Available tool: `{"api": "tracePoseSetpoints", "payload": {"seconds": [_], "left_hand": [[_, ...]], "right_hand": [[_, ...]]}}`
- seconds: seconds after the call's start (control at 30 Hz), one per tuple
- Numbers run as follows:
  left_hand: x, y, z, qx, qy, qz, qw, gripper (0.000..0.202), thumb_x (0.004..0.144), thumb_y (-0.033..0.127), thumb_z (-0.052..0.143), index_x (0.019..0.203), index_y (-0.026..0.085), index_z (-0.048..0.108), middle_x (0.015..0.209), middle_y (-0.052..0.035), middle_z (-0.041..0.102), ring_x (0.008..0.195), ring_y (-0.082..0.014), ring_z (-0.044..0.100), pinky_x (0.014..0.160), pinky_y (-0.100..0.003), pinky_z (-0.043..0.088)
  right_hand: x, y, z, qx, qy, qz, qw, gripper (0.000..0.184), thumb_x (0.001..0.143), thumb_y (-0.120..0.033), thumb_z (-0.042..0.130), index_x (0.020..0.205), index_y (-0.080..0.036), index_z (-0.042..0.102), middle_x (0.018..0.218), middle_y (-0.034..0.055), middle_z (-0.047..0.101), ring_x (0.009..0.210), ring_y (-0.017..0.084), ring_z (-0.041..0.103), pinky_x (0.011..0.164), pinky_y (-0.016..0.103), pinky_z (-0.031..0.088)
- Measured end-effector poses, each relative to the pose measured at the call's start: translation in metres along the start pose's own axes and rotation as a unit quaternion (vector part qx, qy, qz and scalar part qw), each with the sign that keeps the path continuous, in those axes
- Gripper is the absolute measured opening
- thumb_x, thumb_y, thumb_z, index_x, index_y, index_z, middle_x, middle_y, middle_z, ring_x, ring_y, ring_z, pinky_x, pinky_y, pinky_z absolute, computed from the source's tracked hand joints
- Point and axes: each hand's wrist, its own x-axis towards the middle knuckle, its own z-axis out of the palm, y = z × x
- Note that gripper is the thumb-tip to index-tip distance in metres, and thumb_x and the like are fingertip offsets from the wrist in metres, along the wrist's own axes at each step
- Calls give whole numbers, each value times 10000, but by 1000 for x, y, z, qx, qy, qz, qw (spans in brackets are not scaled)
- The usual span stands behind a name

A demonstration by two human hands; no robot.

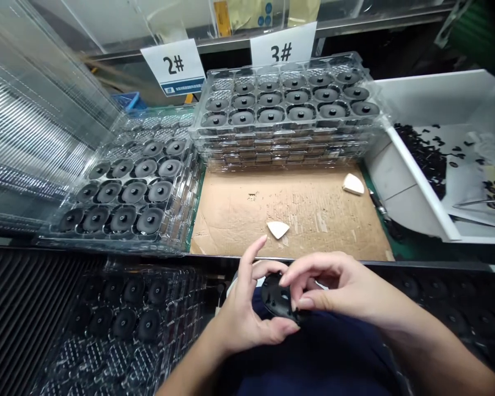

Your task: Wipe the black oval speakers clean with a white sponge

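Observation:
A round black plastic disc with small holes is held low in front of me, over my dark blue lap. My left hand grips its lower and left edge with thumb and fingers, the index finger raised. My right hand pinches the disc's right side from above, fingers curled down onto it. Both hands sit just below the edge of a brown cardboard sheet.
A clear tray of black discs lies at left under a 2# sign. Stacked clear trays of discs stand behind under a 3# sign. Two white wedge pieces lie on the cardboard. A white bin holds small black parts.

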Motion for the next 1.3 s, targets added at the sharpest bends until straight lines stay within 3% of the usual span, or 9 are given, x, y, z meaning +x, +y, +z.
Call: {"api": "tracePoseSetpoints", "payload": {"seconds": [0.23, 0.43, 0.67, 0.83, 0.93, 1.07, 1.17, 1.23, 1.3], "left_hand": [[2, 12, 3, -25, -58, -83, 995, 1012, 653, 408, 772, 1425, 264, 133, 1096, -69, 644, 1021, -245, 609, 971, -394, 397], [1, 7, 7, 39, -20, 12, 999, 958, 675, 323, 775, 1420, 299, 172, 1164, -72, 622, 1092, -233, 573, 999, -382, 384], [0, 5, 12, 76, -17, 53, 996, 976, 693, 220, 768, 1419, 423, 147, 1220, -13, 598, 1144, -192, 550, 1026, -355, 386], [-3, 3, 17, 97, -10, 43, 994, 925, 714, 223, 750, 1410, 418, 173, 1227, -10, 590, 1152, -190, 546, 1044, -353, 370], [-4, 3, 26, 93, 10, 15, 995, 816, 743, 279, 721, 1397, 369, 242, 1208, -29, 604, 1155, -212, 549, 1050, -375, 362], [0, 2, 44, 58, 49, -67, 995, 709, 737, 424, 696, 1346, 328, 348, 1175, -27, 634, 1138, -219, 563, 1008, -333, 406], [8, -3, 61, 44, -26, -124, 991, 700, 757, 507, 642, 1352, 294, 342, 1145, -47, 669, 1071, -226, 608, 918, -309, 467], [12, -9, 73, 19, -143, -155, 977, 672, 817, 588, 504, 1372, 251, 331, 1082, -86, 704, 909, -228, 665, 792, -319, 512], [15, -14, 85, 12, -261, -169, 950, 674, 829, 648, 403, 1372, 252, 366, 1082, -105, 712, 796, -218, 679, 714, -320, 519]], "right_hand": [[-10, 7, 2, 57, -17, 2, 998, 106, 730, -125, 744, 785, -216, 744, 762, -23, 706, 663, 61, 623, 626, 155, 484], [-26, 23, 8, 81, 92, -11, 992, 106, 694, -181, 789, 775, -236, 748, 733, -14, 729, 672, 91, 680, 643, 162, 527], [-50, 34, 9, -38, 210, -97, 972, 53, 760, -246, 731, 809, -228, 741, 669, -4, 686, 594, 111, 641, 578, 196, 517], [-71, 46, 1, -249, 307, -224, 891, 255, 850, -107, 512, 803, -241, 723, 795, 20, 643, 697, 131, 622, 594, 220, 483], [-81, 51, 5, -298, 311, -308, 848, 336, 872, -103, 406, 720, -211, 686, 677, 7, 571, 610, 114, 569, 561, 216, 452], [-81, 56, 12, -377, 307, -281, 828, 374, 870, -393, 549, 1170, -179, 612, 821, 41, 627, 702, 160, 583, 646, 269, 485], [-83, 64, 7, -446, 313, -220, 809, 384, 821, -471, 636, 1118, -228, 656, 794, 12, 627, 708, 149, 579, 686, 259, 475], [-98, 74, -2, -454, 362, -166, 797, 181, 847, -391, 635, 869, -232, 718, 707, -14, 607, 681, 123, 577, 668, 228, 460], [-130, 90, -16, -431, 432, -96, 787, 200, 874, -339, 617, 750, -207, 703, 694, -21, 607, 691, 104, 586, 661, 206, 459]]}}
